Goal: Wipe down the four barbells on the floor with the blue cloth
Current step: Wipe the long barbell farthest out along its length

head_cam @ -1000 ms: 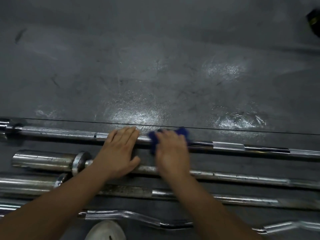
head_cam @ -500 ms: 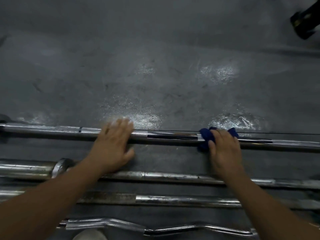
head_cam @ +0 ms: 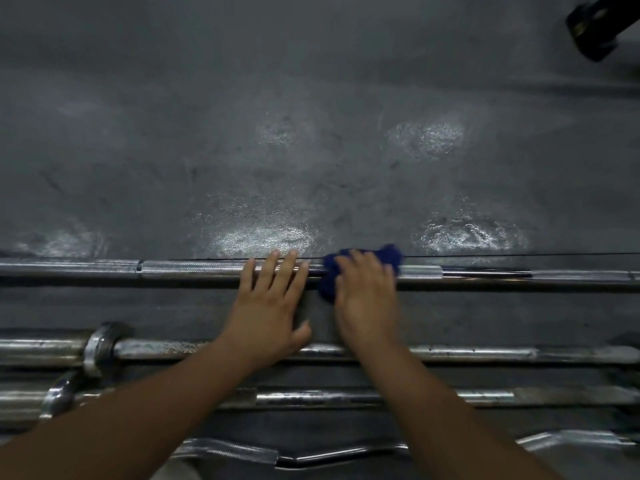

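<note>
Left hand point(head_cam: 268, 306) lies flat, fingers spread; right hand point(head_cam: 367, 299), close beside it, curls over the blue cloth point(head_cam: 389, 255).

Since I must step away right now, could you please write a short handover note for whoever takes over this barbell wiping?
The left hand lies flat, fingers resting on the farthest barbell.
The right hand holds the blue cloth on that same bar, just right of the left hand; it is blurred.
The second barbell, third barbell and curl bar lie nearer, parallel.
Done: the cloth is on the farthest bar; how much is wiped cannot be told.
Left: finish it, then probably the three nearer bars.
</note>
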Motion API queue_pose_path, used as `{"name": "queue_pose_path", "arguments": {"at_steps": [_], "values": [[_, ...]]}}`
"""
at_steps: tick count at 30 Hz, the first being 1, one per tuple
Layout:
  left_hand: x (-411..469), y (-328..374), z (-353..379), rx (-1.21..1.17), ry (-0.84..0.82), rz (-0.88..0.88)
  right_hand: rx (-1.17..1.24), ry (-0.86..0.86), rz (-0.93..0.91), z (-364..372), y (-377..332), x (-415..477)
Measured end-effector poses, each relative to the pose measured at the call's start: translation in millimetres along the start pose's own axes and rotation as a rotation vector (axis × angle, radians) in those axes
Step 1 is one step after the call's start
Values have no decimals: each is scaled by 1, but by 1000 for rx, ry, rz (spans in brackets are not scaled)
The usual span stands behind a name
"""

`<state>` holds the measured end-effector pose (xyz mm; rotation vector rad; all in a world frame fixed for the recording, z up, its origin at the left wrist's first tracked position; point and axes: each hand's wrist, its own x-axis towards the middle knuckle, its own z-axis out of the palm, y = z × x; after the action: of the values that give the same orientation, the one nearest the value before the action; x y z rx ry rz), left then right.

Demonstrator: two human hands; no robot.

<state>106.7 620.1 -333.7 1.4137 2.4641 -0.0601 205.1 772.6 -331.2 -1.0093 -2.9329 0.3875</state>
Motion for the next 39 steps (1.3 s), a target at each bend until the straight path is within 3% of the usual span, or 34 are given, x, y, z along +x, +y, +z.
{"name": "queue_pose_path", "arguments": {"at_steps": [2, 4, 8, 11, 18, 26, 32, 39], "values": [[-2, -2, -2, -4, -7, -2, 27, -91, -211, -4, -8, -3], [-8, -9, -6, -3, -2, 2, 4, -140, -250, -18, 20, 6], [-32, -16, -22, -1, 10, -29, 59, -156, 71, -51, 59, 9], [-48, -1, -38, -6, 28, -30, 156, -194, 171, -76, 44, 3], [-78, 16, -120, 19, 181, 22, 281, -79, 25, -161, 8, -63], [-107, 36, -192, 30, 235, 147, 345, 116, 87, -225, 13, -89], [-104, 39, -193, 106, 178, 200, 488, 171, 129, -214, 37, -95], [-83, 65, -178, 25, 121, 120, 558, 154, 188, -194, 91, -90]]}}
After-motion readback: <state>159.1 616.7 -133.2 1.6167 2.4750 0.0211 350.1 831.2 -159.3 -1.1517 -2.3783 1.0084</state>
